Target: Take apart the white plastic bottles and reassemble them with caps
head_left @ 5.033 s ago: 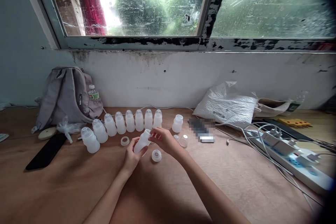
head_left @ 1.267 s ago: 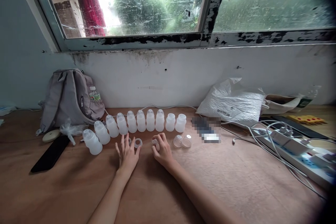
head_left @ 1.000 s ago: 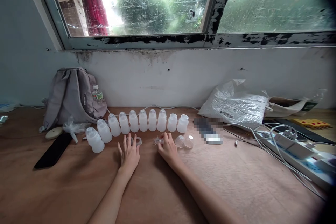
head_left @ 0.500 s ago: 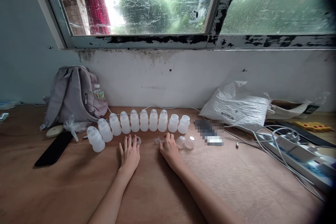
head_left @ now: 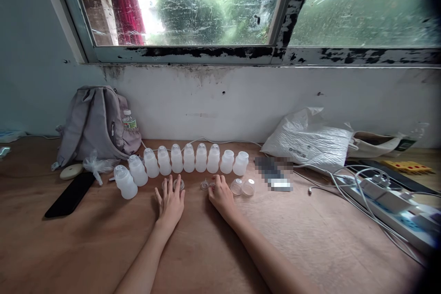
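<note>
My left hand [head_left: 171, 202] lies palm down with fingers spread. Its fingers rest over clear rings [head_left: 181, 184] on the table, partly hiding them. My right hand [head_left: 220, 195] is curled down at the tabletop, its fingertips on a small clear piece that looks like a bottle nipple, mostly covered. Just left of those fingers sits another clear nipple [head_left: 204, 185]. Right of the hand are two clear domed caps [head_left: 242, 187]. Behind both hands, several frosted baby bottles [head_left: 177, 160] stand in a curved row; the two rightmost [head_left: 240, 164] are open-topped, the others capped.
A black phone [head_left: 70, 195], a round cream disc [head_left: 71, 172] and a grey backpack [head_left: 93, 124] are at the left. On the right lie a silvery plastic bag [head_left: 306, 140], a power strip [head_left: 389, 206] and loose white cables [head_left: 361, 193]. A wall with a window rises behind.
My right fingertips and the clear nipples beside them have shifted slightly left. My left fingers have moved a little, and more of the clear rings shows between them.
</note>
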A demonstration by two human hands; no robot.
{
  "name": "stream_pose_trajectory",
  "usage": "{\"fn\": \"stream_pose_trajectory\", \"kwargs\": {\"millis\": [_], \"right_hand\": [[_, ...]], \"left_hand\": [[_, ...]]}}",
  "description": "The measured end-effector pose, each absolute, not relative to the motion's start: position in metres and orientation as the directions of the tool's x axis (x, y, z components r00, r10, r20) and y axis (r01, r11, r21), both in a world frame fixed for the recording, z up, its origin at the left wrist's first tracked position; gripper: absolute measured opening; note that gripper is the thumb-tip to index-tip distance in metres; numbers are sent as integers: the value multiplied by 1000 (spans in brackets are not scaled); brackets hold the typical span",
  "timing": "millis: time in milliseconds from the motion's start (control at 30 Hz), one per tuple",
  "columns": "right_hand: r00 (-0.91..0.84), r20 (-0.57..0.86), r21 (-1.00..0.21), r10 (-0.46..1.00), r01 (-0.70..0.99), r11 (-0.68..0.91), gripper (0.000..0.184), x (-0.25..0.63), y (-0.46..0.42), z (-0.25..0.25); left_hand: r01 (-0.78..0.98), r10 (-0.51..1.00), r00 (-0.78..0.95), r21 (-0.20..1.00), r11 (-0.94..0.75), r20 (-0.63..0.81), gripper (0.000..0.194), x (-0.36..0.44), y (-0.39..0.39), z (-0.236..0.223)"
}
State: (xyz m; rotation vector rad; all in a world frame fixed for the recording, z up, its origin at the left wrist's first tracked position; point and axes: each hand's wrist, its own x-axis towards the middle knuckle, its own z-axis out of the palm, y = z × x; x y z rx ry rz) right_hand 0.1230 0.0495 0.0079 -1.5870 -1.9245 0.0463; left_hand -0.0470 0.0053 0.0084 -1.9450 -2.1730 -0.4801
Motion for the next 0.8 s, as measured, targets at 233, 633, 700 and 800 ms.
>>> {"fn": "stream_pose_trajectory", "kwargs": {"millis": [233, 633, 700, 800], "right_hand": [[-175, 491, -462, 854, 779, 425, 25, 124, 53, 2], [-145, 498, -647, 855, 594, 478, 22, 129, 58, 6], [-143, 500, -650, 854, 591, 479, 22, 129, 58, 6], [-137, 500, -656, 855, 585, 478, 22, 129, 58, 6]], "left_hand": [[987, 938, -126, 136, 86, 324, 47, -46, 4, 9], [983, 949, -155, 139, 120, 274, 51, -47, 2, 12], [982, 952, -161, 139, 128, 261, 52, -47, 2, 13], [981, 951, -168, 137, 137, 259, 53, -47, 2, 14]]}}
